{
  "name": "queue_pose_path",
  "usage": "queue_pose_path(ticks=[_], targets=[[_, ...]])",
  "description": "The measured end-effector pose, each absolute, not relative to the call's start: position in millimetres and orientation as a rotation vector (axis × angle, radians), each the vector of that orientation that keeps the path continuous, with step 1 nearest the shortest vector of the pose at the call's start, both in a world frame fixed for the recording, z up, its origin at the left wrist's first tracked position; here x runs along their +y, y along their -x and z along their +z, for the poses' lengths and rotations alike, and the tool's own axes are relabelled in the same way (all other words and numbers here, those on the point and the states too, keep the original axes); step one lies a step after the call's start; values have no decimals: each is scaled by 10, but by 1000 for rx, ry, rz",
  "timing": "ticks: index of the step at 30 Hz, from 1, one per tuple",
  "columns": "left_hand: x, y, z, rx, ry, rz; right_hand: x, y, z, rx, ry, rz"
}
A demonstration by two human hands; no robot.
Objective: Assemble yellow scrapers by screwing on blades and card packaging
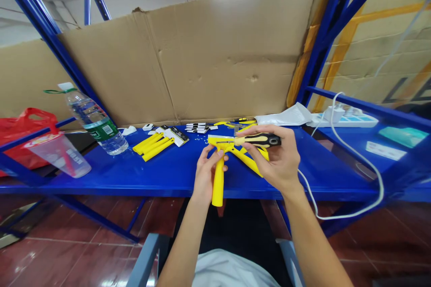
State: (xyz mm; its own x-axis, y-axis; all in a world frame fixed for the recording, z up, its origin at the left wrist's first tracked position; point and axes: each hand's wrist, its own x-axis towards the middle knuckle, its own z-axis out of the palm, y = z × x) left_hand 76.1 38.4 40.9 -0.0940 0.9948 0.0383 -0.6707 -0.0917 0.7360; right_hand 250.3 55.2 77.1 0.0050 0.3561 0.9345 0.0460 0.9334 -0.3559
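My left hand (204, 171) is closed around a yellow scraper (218, 186) with a wide T-shaped head, its handle pointing down towards me. In my right hand (284, 156) is a screwdriver (261, 140) with a cream and black handle, held level between thumb and fingers. Its thin metal shaft lies across the scraper's head; whether the tip touches a screw is too small to tell. Behind my right hand, more yellow scraper parts (247, 161) lie on the blue table (182, 175). Small pale bits are scattered just left of the scraper's head.
Left of my hands lie several yellow handles (158, 148) with black cards (177, 135). Behind are small black-and-white packs (197, 128) and a plastic bag (286, 115). A water bottle (101, 128) and plastic cup (62, 154) stand left. A white cable (377, 188) hangs right, near a power strip (363, 120).
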Motion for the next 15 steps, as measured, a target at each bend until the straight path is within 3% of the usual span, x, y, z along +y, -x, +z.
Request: queue_pose_path(ticks=[3, 8, 12, 15], targets=[[378, -765, 421, 659, -660, 1577, 549, -2505, 779, -1562, 316, 169], [374, -776, 436, 656, -621, 1600, 531, -2484, 783, -1566, 321, 300], [374, -775, 435, 654, -626, 1596, 539, -2486, 758, -1566, 339, 181], [376, -772, 432, 661, -613, 1605, 528, -2482, 756, -1581, 347, 285]])
